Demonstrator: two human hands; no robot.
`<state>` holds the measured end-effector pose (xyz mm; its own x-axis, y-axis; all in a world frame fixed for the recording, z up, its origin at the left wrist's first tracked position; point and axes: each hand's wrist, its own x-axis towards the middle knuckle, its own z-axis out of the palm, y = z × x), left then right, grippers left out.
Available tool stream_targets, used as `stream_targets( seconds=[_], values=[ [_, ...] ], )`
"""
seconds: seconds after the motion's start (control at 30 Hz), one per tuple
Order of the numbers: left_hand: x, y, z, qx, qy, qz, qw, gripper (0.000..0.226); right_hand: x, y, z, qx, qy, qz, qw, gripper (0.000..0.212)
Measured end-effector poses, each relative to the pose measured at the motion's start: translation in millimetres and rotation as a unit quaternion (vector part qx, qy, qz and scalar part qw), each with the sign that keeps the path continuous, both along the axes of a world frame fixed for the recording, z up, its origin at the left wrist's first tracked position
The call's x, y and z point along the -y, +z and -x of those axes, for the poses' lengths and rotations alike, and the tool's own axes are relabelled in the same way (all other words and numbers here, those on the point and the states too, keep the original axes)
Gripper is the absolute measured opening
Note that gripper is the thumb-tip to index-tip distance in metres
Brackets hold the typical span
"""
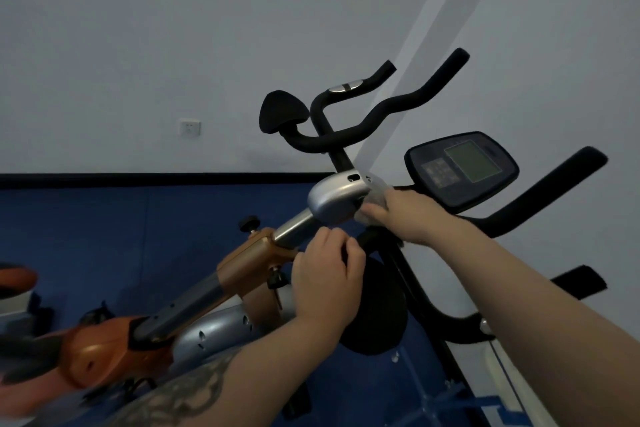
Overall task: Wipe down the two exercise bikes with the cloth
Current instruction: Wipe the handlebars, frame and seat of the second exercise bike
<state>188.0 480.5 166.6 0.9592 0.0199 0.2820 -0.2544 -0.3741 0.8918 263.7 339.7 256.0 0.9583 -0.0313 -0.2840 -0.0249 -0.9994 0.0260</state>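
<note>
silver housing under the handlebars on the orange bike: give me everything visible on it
The silver housing is a rounded, smooth shell, metallic-looking plastic or painted metal, with a small dark slot and a hole near its upper edge. It caps a polished steel post that slides into the orange frame, and the black handlebar stem rises from its top. It sits tilted in the view. The right hand presses a pale cloth against its right end; the left hand is just below it.

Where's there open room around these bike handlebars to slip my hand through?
Open gap between the two black handlebar horns, and between the console and the right grip bar. Crowded at the silver stem cover, where the right hand holds the cloth and the left hand grips below.
</note>
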Motion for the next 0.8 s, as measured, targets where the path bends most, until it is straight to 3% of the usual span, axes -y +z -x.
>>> stream_targets(
  seconds=[0.07, 0.1, 0.17, 0.23, 0.37, 0.5, 0.67, 0.8],
  values=[
    [-0.4, 0.1, -0.6, 0.004, -0.006, 0.003, 1.000, 0.040, 6.8, 4.2, 9.1, -0.043, -0.011, -0.048, 0.998, 0.067],
    [-0.2, -0.2, -1.3, 0.004, -0.008, 0.004, 1.000, 0.039, 7.4, 4.7, 7.2, -0.060, -0.015, -0.064, 0.996, 0.061],
    [-0.1, 0.1, -2.8, 0.002, -0.013, 0.005, 1.000, 0.040, 4.0, 3.7, -5.6, -0.057, 0.005, -0.064, 0.996, 0.023],
    [-0.9, 0.9, -2.9, -0.001, -0.020, 0.001, 1.000, 0.043, -2.5, 1.7, -11.6, -0.027, 0.020, -0.063, 0.997, 0.012],
    [-3.8, 1.9, -1.1, -0.003, -0.043, -0.003, 0.999, 0.046, 0.8, -1.6, -0.2, 0.019, -0.002, -0.005, 1.000, 0.033],
    [-4.3, 1.8, -2.9, -0.007, -0.053, -0.008, 0.999, 0.046, -14.4, -6.0, -10.2, -0.020, 0.027, 0.171, 0.985, 0.022],
    [-5.9, 1.8, -4.5, -0.005, -0.060, -0.013, 0.998, 0.046, -22.7, -17.2, -8.5, 0.108, -0.083, 0.098, 0.986, 0.044],
    [-6.9, 1.5, -2.8, -0.007, -0.069, -0.019, 0.997, 0.047, -24.1, -25.5, 9.7, 0.126, -0.038, 0.151, 0.980, 0.039]
  ],
)
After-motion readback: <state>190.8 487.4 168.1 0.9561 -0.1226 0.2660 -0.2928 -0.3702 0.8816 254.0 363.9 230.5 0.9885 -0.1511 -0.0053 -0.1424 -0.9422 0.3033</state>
